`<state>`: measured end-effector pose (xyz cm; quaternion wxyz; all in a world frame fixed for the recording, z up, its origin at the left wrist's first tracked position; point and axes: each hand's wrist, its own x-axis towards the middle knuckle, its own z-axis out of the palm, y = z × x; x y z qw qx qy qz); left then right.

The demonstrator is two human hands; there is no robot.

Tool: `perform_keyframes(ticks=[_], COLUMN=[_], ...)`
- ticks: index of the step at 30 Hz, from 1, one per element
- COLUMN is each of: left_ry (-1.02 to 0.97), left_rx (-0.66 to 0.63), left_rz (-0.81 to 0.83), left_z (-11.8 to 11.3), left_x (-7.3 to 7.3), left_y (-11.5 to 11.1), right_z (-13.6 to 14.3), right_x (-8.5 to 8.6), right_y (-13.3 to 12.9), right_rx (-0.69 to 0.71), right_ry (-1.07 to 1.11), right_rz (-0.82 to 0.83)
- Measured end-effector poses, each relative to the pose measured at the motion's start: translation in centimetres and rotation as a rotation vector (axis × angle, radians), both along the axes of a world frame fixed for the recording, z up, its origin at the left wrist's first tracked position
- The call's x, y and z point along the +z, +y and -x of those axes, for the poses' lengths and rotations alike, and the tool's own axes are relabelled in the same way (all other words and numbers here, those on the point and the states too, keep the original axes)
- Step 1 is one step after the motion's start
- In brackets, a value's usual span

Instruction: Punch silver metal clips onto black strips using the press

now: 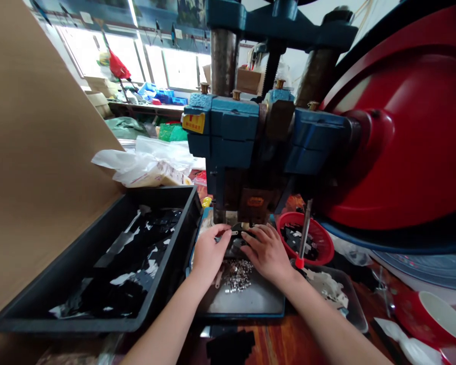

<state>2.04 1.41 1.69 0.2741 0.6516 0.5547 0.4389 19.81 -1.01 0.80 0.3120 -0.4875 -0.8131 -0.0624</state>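
Observation:
A blue hand press with a large red flywheel stands before me. My left hand is at the left of the die under the ram, thumb and index fingertip drawn together. Beside these fingertips shows the end of a small flat metal piece; whether they grip it is too small to tell. From the right, my right hand reaches to the same die, fingers apart and bent, the tips resting near its front edge. Small shiny metal bits lie on the press's base plate between my wrists.
A black tray of dark and pale scraps is at left, beside a cardboard sheet. At right are a red basket with scraps, an upright metal rod, a clear container of pale pieces and a red mug.

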Motion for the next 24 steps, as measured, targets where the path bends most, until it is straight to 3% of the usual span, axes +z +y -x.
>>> perform_keyframes(ticks=[6,14,24], left_ry=[0.077,0.167,0.198], left_rx=[-0.020,-0.004,-0.002], left_rz=[-0.043,-0.123,-0.106], left_z=[-0.9,-1.2,-1.2], left_x=[0.0,-0.6,-1.1], left_y=[0.2,0.9,1.4], right_z=[-0.5,-0.5,-0.4], right_x=[-0.8,-0.8,0.0], right_y=[-0.1,-0.1,0.0], right_rx=[0.011,-0.004,-0.057], right_ry=[0.163,0.111,-0.040], right_rz=[-0.014,0.007,-0.012])
